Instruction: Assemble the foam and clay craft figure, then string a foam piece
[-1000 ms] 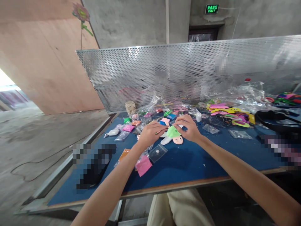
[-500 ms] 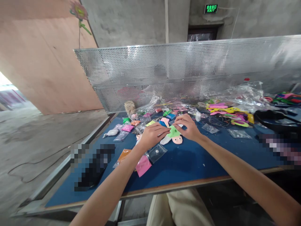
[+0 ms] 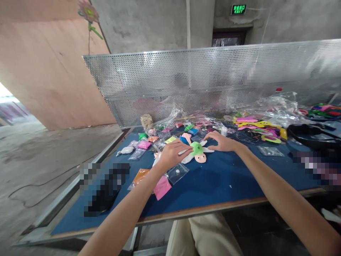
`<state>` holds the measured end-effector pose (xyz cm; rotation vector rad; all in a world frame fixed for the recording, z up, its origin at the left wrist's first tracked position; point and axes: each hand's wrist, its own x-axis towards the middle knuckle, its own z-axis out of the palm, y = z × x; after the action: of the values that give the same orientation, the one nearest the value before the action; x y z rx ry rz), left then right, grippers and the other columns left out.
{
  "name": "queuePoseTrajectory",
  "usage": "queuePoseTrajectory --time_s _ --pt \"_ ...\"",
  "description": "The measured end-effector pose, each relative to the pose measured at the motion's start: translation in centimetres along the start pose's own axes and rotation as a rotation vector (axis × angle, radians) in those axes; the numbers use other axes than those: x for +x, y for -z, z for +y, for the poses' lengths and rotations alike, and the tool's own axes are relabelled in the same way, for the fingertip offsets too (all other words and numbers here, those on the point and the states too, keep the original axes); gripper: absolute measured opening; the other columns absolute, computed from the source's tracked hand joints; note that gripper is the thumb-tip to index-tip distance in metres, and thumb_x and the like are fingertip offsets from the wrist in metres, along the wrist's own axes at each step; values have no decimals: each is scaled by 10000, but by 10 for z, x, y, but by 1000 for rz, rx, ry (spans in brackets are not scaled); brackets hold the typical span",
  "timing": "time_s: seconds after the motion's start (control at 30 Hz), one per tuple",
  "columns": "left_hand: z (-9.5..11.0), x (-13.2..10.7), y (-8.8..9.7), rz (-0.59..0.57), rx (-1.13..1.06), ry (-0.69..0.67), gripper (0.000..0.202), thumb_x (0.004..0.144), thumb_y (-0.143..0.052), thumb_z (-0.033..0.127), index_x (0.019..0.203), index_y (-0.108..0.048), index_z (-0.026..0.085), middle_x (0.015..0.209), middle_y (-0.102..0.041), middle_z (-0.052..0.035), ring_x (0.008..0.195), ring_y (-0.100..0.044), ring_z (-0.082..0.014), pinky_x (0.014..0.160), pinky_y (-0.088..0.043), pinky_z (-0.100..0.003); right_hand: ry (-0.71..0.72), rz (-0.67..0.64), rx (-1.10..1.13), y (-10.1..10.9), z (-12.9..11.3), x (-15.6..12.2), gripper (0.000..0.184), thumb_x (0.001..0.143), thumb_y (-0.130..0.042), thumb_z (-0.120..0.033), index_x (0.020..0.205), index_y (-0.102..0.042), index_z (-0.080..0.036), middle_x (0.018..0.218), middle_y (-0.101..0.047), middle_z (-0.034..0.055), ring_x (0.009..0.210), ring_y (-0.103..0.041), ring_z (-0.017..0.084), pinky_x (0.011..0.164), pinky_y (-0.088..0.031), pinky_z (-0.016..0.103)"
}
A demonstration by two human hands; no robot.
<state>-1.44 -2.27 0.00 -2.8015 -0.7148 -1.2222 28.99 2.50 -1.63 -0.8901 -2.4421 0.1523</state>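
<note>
Part of the little turtle figure [image 3: 197,146] is blocked by the left hand [image 3: 173,155], so whether its edge is pinched or just touched by those fingertips can't be told from this angle. Two items are blurred into blocks too: a dark one [image 3: 109,190] near the table's left edge and a pinkish one [image 3: 317,166] over on the right, where a black curved item [image 3: 314,137] is also cut off by the frame. The left hand is held palm down, fingers stretched toward the green shell, while the right hand [image 3: 221,142] is kept just beside the white limbs on the other side — thumb and fingers spread apart, nothing seen between them. Both forearms are angled in from the bottom corners. The turtle is laid on the blue table [image 3: 226,192], between the hands; a domed green shell with darker spots, a smooth peach head with small dark eyes and flat white limbs can be made out. Nearer the edge, a clear bag [image 3: 178,173] with a white dot and a flat pink packet [image 3: 162,187] are set side by side, and everything is backed by a shiny perforated metal panel [image 3: 157,71].
</note>
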Motion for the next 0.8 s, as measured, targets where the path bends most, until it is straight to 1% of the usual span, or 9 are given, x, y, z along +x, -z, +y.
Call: queuePoseTrajectory --time_s 0.07,0.13,0.23,0.3,0.37,0.47,0.57,0.7,0.8 --pt "2 1 -1 -8 -6 6 188 927 -590 311 1017 -747 261 992 -761 -33 897 -684 -199 891 -514 -373 -63 -49 -2 -2 8 -3 363 840 -649 -450 1144 -599 -259 1130 -645 75 1063 -594 262 856 -529 429" --pt "3 1 -2 -12 -9 11 195 934 -576 306 1018 -745 255 999 -759 -38 909 -684 -201 890 -515 -371 -125 -86 7 -5 15 -5 371 812 -668 -508 1068 -611 -246 1051 -655 75 975 -622 249 792 -546 398" --pt "4 0 -5 -11 -11 8 182 927 -589 303 1000 -745 247 984 -760 -39 901 -681 -196 858 -522 -352 -193 -156 22 -8 18 -7 440 768 -701 -555 1074 -625 -247 1013 -665 77 899 -643 238 736 -545 369" --pt "3 0 -7 -1 3 0 168 915 -609 309 984 -747 242 956 -762 -34 874 -680 -190 825 -527 -336 -222 -181 20 -8 16 -6 473 749 -715 -562 1090 -636 -244 1007 -671 81 890 -645 240 736 -535 363" --pt "3 0 -10 19 20 -16 160 906 -625 317 972 -748 238 929 -764 -27 846 -679 -182 801 -529 -321 -218 -179 19 -5 9 -4 476 763 -692 -573 1096 -645 -236 1035 -670 91 911 -636 243 765 -518 361" --pt "4 0 -16 19 31 -46 149 902 -635 313 962 -749 237 913 -765 -15 835 -677 -169 792 -525 -298 -190 -141 44 2 -3 2 463 837 -598 -590 1126 -637 -230 1103 -657 99 943 -615 239 813 -490 361" --pt "6 -1 -24 -34 33 -22 148 910 -626 309 954 -752 247 921 -765 -5 840 -674 -163 769 -517 -278 -181 -126 82 7 -11 5 465 863 -570 -578 1155 -638 -221 1102 -663 97 932 -605 235 812 -477 359" --pt "9 -1 -37 -94 40 47 168 920 -610 326 960 -756 254 942 -761 -9 836 -676 -165 739 -499 -274 -158 -140 116 5 -10 6 428 869 -590 -534 1150 -666 -219 1078 -684 89 901 -612 223 784 -476 345" --pt "10 1 -44 -125 30 55 138 904 -635 310 893 -759 251 940 -757 -2 843 -673 -161 734 -481 -272 -140 -106 122 2 -12 7 368 886 -587 -485 1113 -691 -214 1053 -696 85 900 -621 217 781 -472 337"
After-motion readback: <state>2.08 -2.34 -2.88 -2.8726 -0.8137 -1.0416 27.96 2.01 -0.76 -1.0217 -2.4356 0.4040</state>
